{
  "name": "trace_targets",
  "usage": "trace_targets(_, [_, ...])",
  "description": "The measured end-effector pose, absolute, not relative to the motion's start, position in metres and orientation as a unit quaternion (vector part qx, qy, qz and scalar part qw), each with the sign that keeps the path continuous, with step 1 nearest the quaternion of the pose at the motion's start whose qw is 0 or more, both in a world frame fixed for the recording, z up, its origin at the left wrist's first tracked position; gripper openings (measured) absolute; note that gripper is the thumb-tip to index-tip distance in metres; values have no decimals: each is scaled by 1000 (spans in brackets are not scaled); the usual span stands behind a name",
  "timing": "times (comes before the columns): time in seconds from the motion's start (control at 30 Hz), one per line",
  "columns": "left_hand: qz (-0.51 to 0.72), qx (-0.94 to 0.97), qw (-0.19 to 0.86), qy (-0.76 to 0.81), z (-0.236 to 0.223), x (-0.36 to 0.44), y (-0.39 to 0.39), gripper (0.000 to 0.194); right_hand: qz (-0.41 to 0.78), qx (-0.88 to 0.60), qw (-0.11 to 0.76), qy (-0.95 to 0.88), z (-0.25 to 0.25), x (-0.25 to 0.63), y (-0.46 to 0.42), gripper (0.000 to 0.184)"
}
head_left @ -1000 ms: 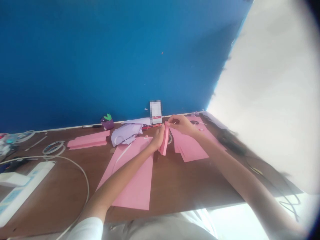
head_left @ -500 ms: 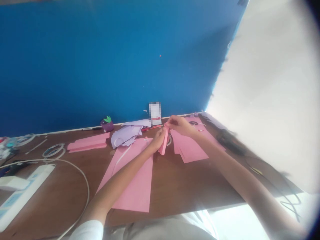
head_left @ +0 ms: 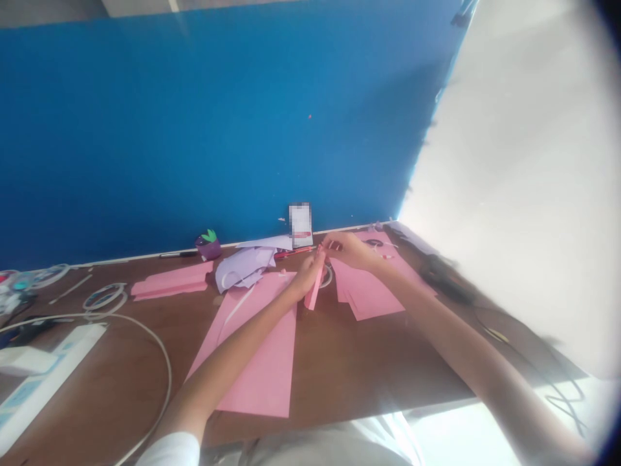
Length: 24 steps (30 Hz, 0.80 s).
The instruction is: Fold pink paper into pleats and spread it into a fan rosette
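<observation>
A narrow strip of folded pink paper (head_left: pixel 315 290) is held slanting above the table, its lower end toward me. My left hand (head_left: pixel 306 274) is closed around its left side. At the strip's upper end, the fingers of my right hand (head_left: pixel 343 248) are pinched on the paper; the exact fingertip contact is small and blurred. Under my left forearm lies a large pink sheet (head_left: pixel 272 362) with a thin white strip on it. Cut pink pieces (head_left: pixel 369 292) lie beneath my right wrist. A white ring (head_left: pixel 328 277) shows partly behind the folded paper.
Crumpled lilac paper (head_left: pixel 247 265) and a folded pink piece (head_left: pixel 172 280) lie left of centre. A phone (head_left: pixel 301 224) leans on the blue wall, near a purple pot (head_left: pixel 208 246). At left are a power strip (head_left: pixel 53 382) and looping cable (head_left: pixel 167 359); a dark tool (head_left: pixel 444 278) lies right.
The folded pink paper has turned slightly, with its lower end swinging a little left. My right hand's fingers have shifted at its top. The camera view has tilted up slightly.
</observation>
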<state>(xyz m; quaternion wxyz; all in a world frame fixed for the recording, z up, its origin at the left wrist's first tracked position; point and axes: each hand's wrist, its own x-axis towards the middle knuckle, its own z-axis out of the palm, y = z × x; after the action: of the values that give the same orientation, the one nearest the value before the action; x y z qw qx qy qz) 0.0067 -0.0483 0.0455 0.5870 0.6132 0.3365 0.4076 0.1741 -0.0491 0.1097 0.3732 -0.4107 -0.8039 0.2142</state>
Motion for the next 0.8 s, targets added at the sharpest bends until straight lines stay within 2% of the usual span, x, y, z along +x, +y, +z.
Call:
trace_targets(0.27, [417,610,586,332,41,9,-48,48,254,-435,366,-782,111,174,-52,13])
trace_targets(0.5, [408,619,587,325,43,8,-50,45,252,-451,367,-773,106,176,-49,10])
trace_targets(0.8, [371,678,537,339,48,3,-49,40,218,-467,349,-783,110,176,-49,13])
